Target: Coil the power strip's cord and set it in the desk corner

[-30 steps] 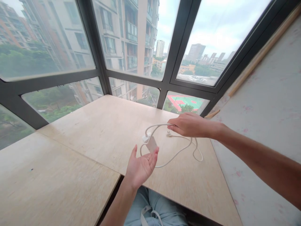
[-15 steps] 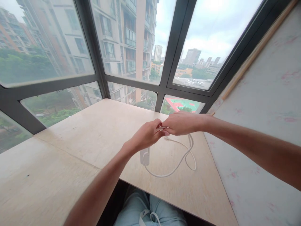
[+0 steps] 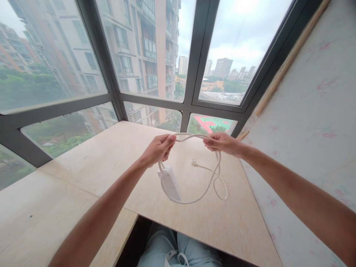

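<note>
A white power cord point(image 3: 191, 202) hangs in a loop between my two hands, with two strands side by side along the top. My left hand point(image 3: 160, 148) is closed around the strands at the left end. At the right end, my right hand point(image 3: 222, 143) pinches them. Below my left hand is a white power strip point(image 3: 170, 182), tilted, with the cord joined to it; whether it touches the table is unclear. The cord's plug point(image 3: 194, 162) lies on the table between and beyond the hanging strands, with a small loop of cord at its right.
The pale wooden tabletop point(image 3: 83, 163) has a cut-out at the front, where my legs point(image 3: 164, 244) are. Dark-framed windows point(image 3: 150, 100) close off the back and left. A flower-patterned wall point(image 3: 311, 148) bounds the right side.
My hands have moved apart from each other, drawing the strands out between them. The power strip now shows more fully and is tilted. The plug has come into clear view.
</note>
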`<state>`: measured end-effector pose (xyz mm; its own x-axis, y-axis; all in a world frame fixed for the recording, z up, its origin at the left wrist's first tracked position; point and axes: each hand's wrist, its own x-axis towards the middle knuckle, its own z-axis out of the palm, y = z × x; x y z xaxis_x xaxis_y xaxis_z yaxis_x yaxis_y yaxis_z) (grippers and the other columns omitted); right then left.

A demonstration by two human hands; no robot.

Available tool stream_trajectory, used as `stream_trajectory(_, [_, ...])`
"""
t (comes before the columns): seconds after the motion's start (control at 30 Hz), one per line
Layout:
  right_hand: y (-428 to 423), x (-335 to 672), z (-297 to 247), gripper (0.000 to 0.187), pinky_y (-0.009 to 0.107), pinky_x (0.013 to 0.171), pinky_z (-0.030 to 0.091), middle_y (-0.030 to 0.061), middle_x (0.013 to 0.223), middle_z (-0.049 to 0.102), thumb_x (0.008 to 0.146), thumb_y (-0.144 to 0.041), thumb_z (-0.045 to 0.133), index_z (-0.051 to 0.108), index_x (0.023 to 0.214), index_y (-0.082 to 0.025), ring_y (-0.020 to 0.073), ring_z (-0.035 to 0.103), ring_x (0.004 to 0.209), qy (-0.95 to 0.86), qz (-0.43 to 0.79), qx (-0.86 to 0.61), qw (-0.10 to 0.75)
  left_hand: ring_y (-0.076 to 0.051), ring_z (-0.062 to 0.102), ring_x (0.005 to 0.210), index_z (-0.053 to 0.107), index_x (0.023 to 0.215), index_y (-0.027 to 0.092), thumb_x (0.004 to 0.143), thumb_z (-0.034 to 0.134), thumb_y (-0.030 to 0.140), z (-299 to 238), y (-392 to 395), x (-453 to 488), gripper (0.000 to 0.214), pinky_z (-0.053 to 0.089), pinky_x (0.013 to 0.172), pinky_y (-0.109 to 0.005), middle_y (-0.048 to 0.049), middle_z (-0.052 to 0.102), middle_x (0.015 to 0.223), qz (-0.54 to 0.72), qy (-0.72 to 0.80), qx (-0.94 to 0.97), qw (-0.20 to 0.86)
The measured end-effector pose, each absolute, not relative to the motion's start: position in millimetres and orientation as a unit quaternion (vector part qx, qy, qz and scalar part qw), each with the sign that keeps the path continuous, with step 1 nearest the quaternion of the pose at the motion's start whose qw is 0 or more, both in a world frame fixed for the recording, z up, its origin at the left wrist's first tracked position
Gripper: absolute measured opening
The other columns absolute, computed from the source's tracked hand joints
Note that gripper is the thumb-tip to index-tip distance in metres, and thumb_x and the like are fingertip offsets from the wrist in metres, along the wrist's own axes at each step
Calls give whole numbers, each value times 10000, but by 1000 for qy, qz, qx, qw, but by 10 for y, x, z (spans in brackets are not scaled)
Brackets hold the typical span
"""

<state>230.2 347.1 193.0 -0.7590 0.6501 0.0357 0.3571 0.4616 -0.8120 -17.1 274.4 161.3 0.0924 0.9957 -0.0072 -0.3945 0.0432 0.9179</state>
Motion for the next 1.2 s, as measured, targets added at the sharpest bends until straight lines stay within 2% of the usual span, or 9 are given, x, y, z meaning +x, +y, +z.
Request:
stream_trajectory(0.17, [3383, 2529, 1695, 481, 220, 446, 203, -94, 492, 231, 849, -562, 600, 383, 655, -179, 43, 180, 440, -698, 598, -280, 279, -48, 294, 273, 486, 650, 153, 864, 627, 321, 1501, 2641, -319, 306, 237, 285, -167, 60, 307, 457, 714, 346, 313, 522])
stream_trajectory(0.23, [3335, 2563, 1643, 457, 213, 437, 171, -93, 502, 245, 837, -533, 633, 409, 670, -171, 38, 172, 442, -680, 609, -300, 279, -41, 271, 272, 484, 661, 150, 900, 579, 344, 1429, 2590, -335, 322, 238, 288, -168, 67, 290, 459, 746, 337, 303, 488])
stream_trajectory(0.37, [3277, 2554, 1568, 495, 216, 456, 244, -59, 553, 333, 829, -553, 631, 383, 643, -166, 45, 269, 465, -669, 641, -307, 217, -17, 214, 278, 455, 673, 141, 955, 495, 321, 1249, 2487, -288, 337, 206, 300, -157, 77, 274, 478, 805, 317, 202, 458])
stream_trajectory(0.43, [3261, 2524, 1542, 504, 206, 441, 207, -67, 546, 283, 833, -553, 626, 366, 638, -168, 43, 232, 466, -659, 649, -308, 222, -13, 205, 282, 448, 688, 140, 970, 466, 306, 1128, 2434, -227, 328, 199, 309, -156, 82, 265, 487, 820, 300, 138, 468])
stream_trajectory(0.57, [3219, 2413, 1622, 500, 194, 393, 69, -88, 541, 156, 848, -552, 607, 332, 651, -183, 34, 102, 438, -615, 652, -308, 320, -15, 219, 297, 456, 704, 135, 982, 437, 309, 834, 2305, -54, 328, 207, 333, -161, 80, 254, 494, 806, 284, 94, 510])
stream_trajectory(0.8, [3125, 2116, 2382, 476, 170, 344, 84, -93, 498, 170, 845, -510, 635, 351, 637, -190, 20, 113, 394, -688, 602, -254, 316, -57, 363, 391, 523, 736, 130, 918, 520, 432, 622, 2116, 43, 353, 342, 437, -203, 36, 378, 541, 695, 270, 193, 637])
stream_trajectory(0.9, [3117, 2024, 2775, 443, 158, 357, 89, -91, 492, 179, 884, -461, 606, 377, 629, -179, 5, 126, 384, -734, 563, -261, 276, -124, 512, 508, 583, 890, 128, 826, 617, 495, 780, 2165, -77, 374, 439, 535, -265, -15, 517, 632, 674, 290, 287, 616])
stream_trajectory(1.03, [3140, 1943, 3122, 423, 154, 366, 81, -89, 487, 185, 906, -398, 593, 388, 616, -168, -9, 144, 376, -773, 516, -270, 252, -192, 629, 729, 588, 1068, 145, 720, 733, 460, 1292, 2341, -297, 491, 505, 657, -307, -84, 650, 865, 715, 348, 407, 450])
stream_trajectory(1.2, [3245, 1905, 3218, 440, 175, 321, 82, -92, 462, 214, 840, -426, 678, 412, 606, -166, 1, 147, 367, -787, 510, -249, 244, -310, 643, 952, 661, 1073, 130, 796, 490, 671, 2219, 2571, -447, 632, 523, 793, -440, -154, 679, 984, 624, 280, 555, 473])
